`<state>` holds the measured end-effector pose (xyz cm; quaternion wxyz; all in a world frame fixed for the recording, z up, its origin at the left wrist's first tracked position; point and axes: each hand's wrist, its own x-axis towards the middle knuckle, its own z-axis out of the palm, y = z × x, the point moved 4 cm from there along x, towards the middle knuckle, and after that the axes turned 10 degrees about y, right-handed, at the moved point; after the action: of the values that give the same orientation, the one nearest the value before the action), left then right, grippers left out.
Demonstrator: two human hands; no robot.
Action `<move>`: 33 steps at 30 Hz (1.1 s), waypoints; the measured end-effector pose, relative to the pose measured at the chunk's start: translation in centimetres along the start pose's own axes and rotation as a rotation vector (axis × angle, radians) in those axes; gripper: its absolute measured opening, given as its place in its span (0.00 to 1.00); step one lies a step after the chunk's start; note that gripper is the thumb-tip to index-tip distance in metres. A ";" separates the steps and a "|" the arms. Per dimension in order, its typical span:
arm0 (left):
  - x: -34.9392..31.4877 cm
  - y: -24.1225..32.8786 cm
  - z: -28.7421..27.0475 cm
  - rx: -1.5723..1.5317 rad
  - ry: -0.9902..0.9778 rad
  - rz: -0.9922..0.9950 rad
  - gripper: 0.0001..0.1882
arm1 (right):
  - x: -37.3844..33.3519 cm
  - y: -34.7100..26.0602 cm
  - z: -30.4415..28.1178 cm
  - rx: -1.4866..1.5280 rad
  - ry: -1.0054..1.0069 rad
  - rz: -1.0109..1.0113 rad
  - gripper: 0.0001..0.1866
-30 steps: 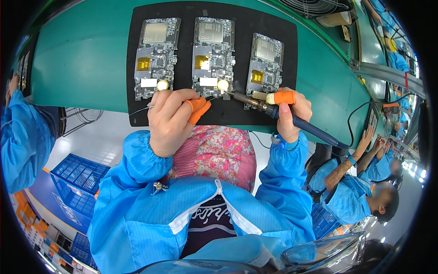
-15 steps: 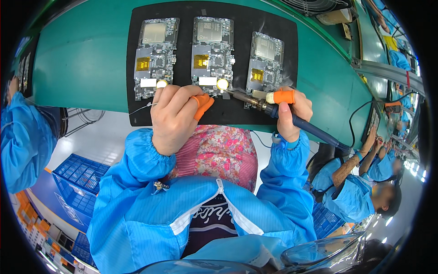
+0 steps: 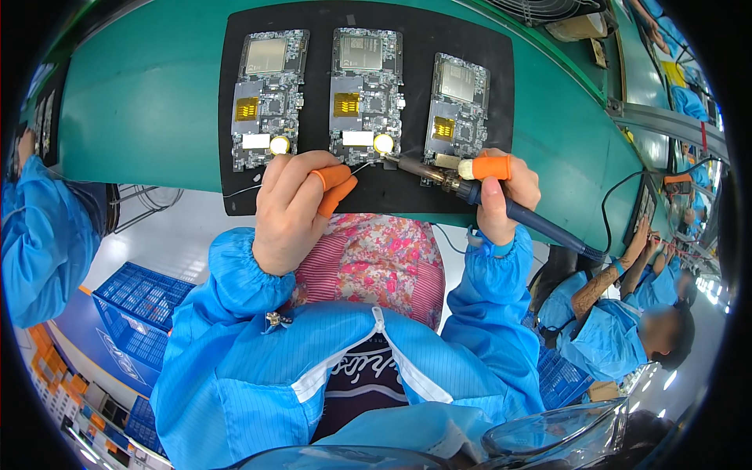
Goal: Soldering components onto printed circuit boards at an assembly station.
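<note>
Gripping items, two: a left hand and a right hand, both bare apart from orange finger covers. Left hand: covered fingertips pressed together, pinching one thin silvery wire whose short end points up and right toward the middle circuit board; a like strand shows to the left of the same hand. Right hand: thumb and covered finger closed around one soldering iron, dark blue handle, metal barrel angled up and left, tip at the lower edge of the middle circuit board, just below a round yellow-rimmed part; whether tip and board touch cannot be told. Iron's cord: black, looping at right. Circuit boards, three in a row, each with a silver plate and an amber patch: the middle one, a left circuit board and a right circuit board, the last set slightly aslant, its lower end partly behind the iron and right hand. Support: one black mat on a green bench. Floor, left: blue crate.
</note>
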<state>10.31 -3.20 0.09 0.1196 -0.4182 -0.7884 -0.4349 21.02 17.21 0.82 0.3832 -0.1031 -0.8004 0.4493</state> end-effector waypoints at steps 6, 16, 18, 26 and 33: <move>-0.2 -0.2 0.5 0.023 -0.015 0.016 0.13 | 0.0 0.1 0.4 -0.065 -0.071 -0.050 0.09; 0.4 0.1 1.5 0.004 -0.002 0.027 0.12 | 0.1 0.3 0.4 -0.041 -0.052 -0.082 0.09; 0.7 0.3 1.8 -0.004 0.004 0.031 0.11 | 0.1 0.3 0.4 -0.058 -0.087 -0.056 0.09; 0.9 0.6 1.1 0.051 -0.055 0.058 0.12 | 0.3 0.1 0.5 -0.036 -0.080 -0.108 0.10; -0.2 -2.2 -4.2 0.045 0.150 -0.282 0.12 | -0.2 0.5 -0.9 0.068 0.031 0.045 0.11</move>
<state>8.05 -7.19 1.21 0.1253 -0.2671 -0.8377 -0.4595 21.77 17.96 0.63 0.3887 -0.1153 -0.7761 0.4830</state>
